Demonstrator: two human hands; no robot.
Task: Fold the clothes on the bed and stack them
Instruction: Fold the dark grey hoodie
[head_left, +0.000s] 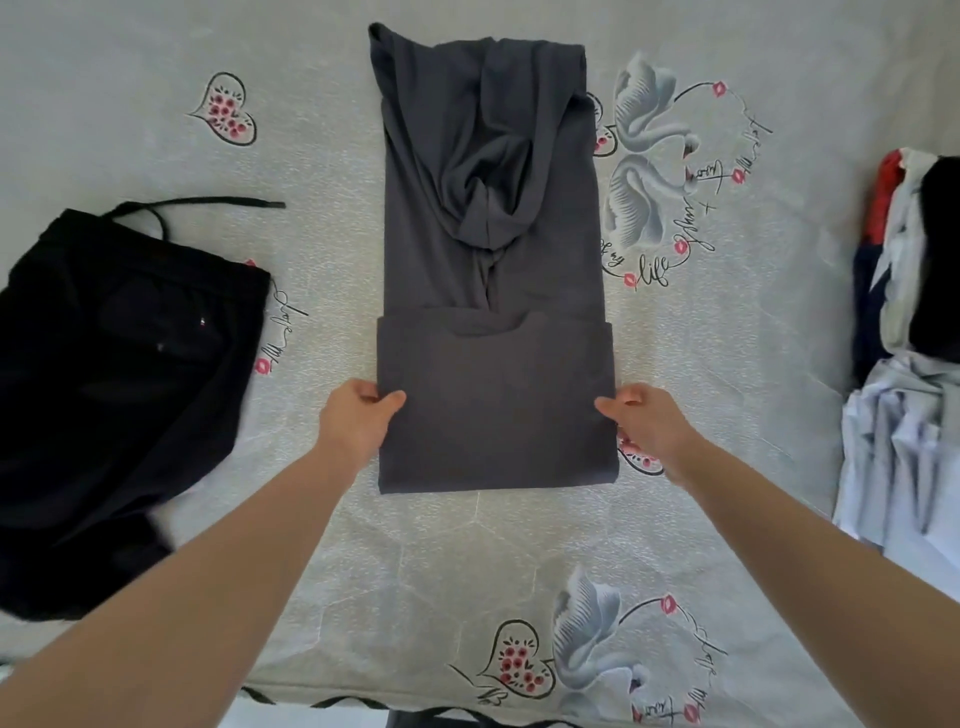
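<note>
The left hand (358, 415) pinches the left edge of the folded lower section of a dark grey hoodie (493, 291), thumb on top of the fabric and fingers curled beneath the edge. The right hand (647, 423) grips the opposite right edge at the same height, thumb on the cloth and fingers tucked under. Both bare forearms reach in from the near side of the bed.

The hoodie lies flat at the centre of the bed, folded into a narrow strip with its sleeves turned in. Its bottom portion is doubled up over the body, forming a rectangular panel between the two hands. The hood points away from the person, creased at the neck.

The bedsheet (727, 519) is pale grey, printed with swans, hearts and script lettering. To the left, apart from the hoodie, lie black drawstring trousers (119, 374), one cord trailing across the sheet. At the right edge sits a pile of unfolded clothes (909, 322) in white, light blue, black and red.
</note>
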